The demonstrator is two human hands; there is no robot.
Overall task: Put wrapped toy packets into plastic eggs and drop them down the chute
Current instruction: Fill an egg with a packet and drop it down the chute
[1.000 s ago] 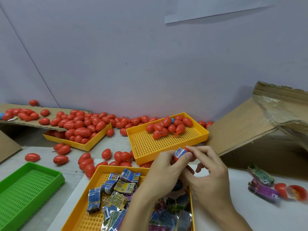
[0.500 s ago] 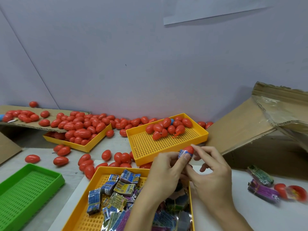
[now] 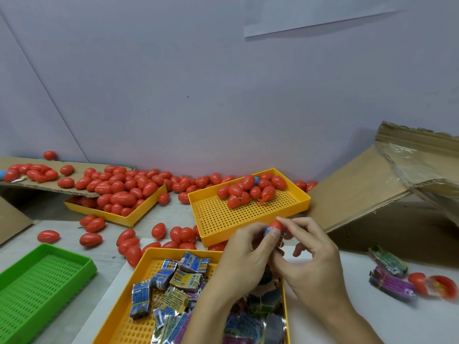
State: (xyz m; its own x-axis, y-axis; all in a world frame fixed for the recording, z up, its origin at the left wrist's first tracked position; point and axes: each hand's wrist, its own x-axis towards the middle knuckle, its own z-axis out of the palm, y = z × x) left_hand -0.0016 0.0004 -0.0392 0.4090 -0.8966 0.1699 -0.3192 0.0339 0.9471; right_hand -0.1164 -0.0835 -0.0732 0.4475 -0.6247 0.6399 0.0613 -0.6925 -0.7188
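Note:
Both hands meet above the near yellow tray (image 3: pixel 116 316), which holds several wrapped toy packets (image 3: pixel 171 281). My left hand (image 3: pixel 244 259) grips a blue packet (image 3: pixel 270 232) sitting in a red egg half, thumb pressed on it. My right hand (image 3: pixel 310 256) pinches the red egg cap (image 3: pixel 276 224) on top of that packet. A second yellow tray (image 3: pixel 223 219) with several red eggs (image 3: pixel 248 189) lies just behind the hands. The cardboard chute (image 3: pixel 360 184) slopes up at the right.
A green tray (image 3: pixel 37 276) lies at the near left. A third yellow tray (image 3: pixel 119 216) heaped with red eggs sits at the back left under a cardboard flap (image 3: pixel 74 167). Loose eggs litter the table. Two packets (image 3: pixel 390 281) and an open egg (image 3: pixel 439 286) lie at the right.
The hands rose slightly and the red egg cap came down over the blue packet, covering more of it than before.

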